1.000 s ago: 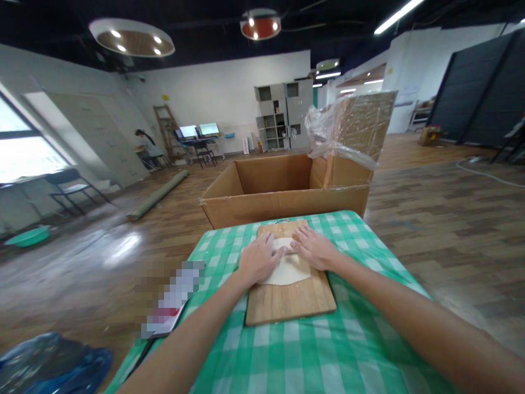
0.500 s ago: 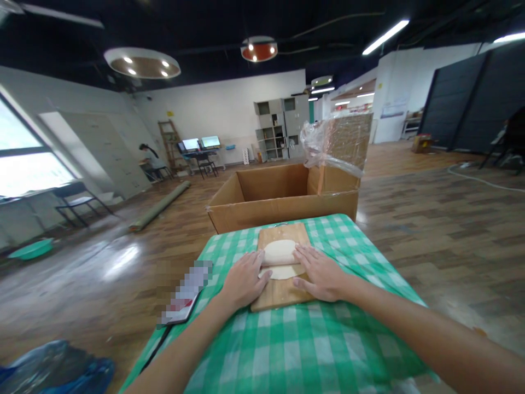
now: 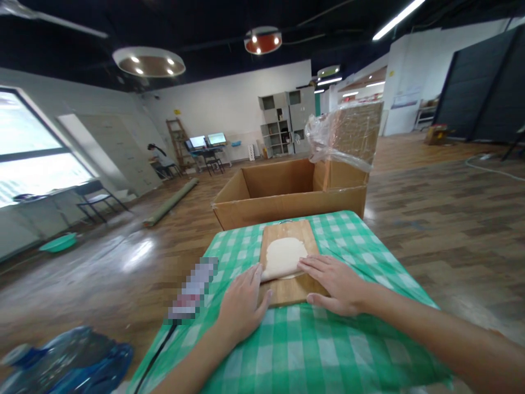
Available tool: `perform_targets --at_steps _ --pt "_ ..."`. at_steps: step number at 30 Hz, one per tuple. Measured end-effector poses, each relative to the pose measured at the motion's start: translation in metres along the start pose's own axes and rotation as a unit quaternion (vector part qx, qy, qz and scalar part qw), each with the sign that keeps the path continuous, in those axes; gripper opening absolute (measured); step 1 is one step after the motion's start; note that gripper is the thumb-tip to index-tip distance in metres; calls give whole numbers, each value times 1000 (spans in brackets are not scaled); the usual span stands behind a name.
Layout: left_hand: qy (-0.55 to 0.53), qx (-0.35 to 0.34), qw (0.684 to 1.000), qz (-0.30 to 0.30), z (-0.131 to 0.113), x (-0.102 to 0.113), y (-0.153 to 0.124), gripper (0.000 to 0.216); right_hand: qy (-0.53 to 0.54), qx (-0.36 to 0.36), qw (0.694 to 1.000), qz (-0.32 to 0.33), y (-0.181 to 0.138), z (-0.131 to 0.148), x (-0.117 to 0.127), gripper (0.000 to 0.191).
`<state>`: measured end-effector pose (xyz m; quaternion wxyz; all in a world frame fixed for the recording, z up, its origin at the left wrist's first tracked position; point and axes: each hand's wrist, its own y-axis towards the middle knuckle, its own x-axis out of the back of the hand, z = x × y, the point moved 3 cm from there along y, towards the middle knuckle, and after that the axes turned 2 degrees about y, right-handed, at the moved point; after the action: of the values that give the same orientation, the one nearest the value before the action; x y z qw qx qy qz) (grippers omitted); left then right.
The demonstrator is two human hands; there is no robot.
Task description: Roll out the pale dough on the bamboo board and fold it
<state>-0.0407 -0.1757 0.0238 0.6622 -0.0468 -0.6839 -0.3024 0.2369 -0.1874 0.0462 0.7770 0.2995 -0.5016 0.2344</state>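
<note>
A pale sheet of dough (image 3: 286,251) lies on a wooden cutting board (image 3: 287,295). Along its near side runs a rounded, roll-like ridge; whether a rolling pin is inside it cannot be made out. My left hand (image 3: 244,301) rests its outstretched fingertips on the ridge's left end, thumb apart over the board's edge. On the right end lie the straight fingers of my right hand (image 3: 336,282), its thumb spread toward me. Both hands are open and palm down.
A green-and-white checked cloth (image 3: 295,350) covers the table. Left of the board lies a blurred-out flat device (image 3: 192,290) with a black cable. Beyond the table stands an open cardboard box (image 3: 287,208). A large plastic bottle (image 3: 74,355) is at lower left. A person (image 3: 162,158) sits far back.
Both hands and the rounded ridge have come toward me. Dough lay on both sides of the ridge before; now nearly all of it lies beyond. The view has shifted slightly.
</note>
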Motion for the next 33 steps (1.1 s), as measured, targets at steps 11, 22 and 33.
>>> perform_targets --at_steps 11,22,33 --pt "2 47 997 69 20 -29 46 70 -30 1 999 -31 43 -26 -13 75" --pt "84 -16 990 110 62 -66 116 46 -87 -52 994 -29 120 -90 -26 78" --pt "87 -40 989 113 87 -73 162 49 -97 -139 985 0 175 -137 -28 84"
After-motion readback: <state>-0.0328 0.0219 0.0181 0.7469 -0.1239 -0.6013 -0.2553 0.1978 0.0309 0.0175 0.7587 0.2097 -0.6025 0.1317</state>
